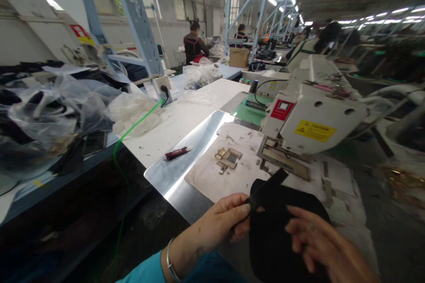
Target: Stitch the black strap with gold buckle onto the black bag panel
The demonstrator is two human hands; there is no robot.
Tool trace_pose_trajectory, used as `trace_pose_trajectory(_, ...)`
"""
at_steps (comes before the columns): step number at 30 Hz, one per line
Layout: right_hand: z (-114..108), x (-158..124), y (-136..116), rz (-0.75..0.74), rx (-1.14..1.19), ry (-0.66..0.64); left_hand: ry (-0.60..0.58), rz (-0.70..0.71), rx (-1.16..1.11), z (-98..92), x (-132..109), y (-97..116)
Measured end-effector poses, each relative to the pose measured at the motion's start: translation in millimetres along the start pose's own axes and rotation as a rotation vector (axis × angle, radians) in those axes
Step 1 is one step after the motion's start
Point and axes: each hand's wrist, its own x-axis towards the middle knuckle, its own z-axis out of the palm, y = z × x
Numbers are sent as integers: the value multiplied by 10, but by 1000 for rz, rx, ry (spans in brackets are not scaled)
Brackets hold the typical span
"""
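My left hand point(232, 219) pinches a narrow black strap point(268, 188) between thumb and fingers, its free end sticking out toward the sewing machine. Under and beside the strap is a black fabric panel point(279, 239) with rounded corners, at the front of the table. My right hand point(312, 239) hovers over the panel's right side, slightly blurred, with its fingers apart; whether it touches the panel I cannot tell. Just beyond the panel stands the white sewing machine point(318, 115), with a metal clamp frame point(285, 161) low over the worn paper sheet point(209, 177).
A dark red cutter-like tool point(177, 153) lies on the shiny metal plate point(159, 170). Small metal frame pieces point(229, 158) rest on the paper. A green cable point(133, 126) hangs over the left table edge. Plastic bags point(136, 108) lie further left. A person point(194, 44) works in the back.
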Motion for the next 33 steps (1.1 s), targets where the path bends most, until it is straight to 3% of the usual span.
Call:
trace_pose_trajectory(2,404,-12,-174,129,254,-117,-68,-79,68,69,58,-24)
trace_pose_trajectory(5,678,59,-235,141,365,-48,-13,-54,293,123,115,-29)
trace_pose_trajectory(9,633,131,-161,98,327,15,113,172,613,128,147,12)
trace_pose_trajectory(17,602,144,-65,44,207,-1,331,288,880,177,301,-1)
trace_pose_trajectory(24,585,157,-79,40,241,10,619,343,883,-33,348,125)
trace_pose_trajectory(25,593,156,-87,39,246,8,585,306,886,-39,329,141)
trace_pose_trajectory(30,575,179,-101,41,192,11,159,71,851,70,230,95)
trace_pose_trajectory(33,458,218,-131,16,116,122,120,31,721,92,237,5)
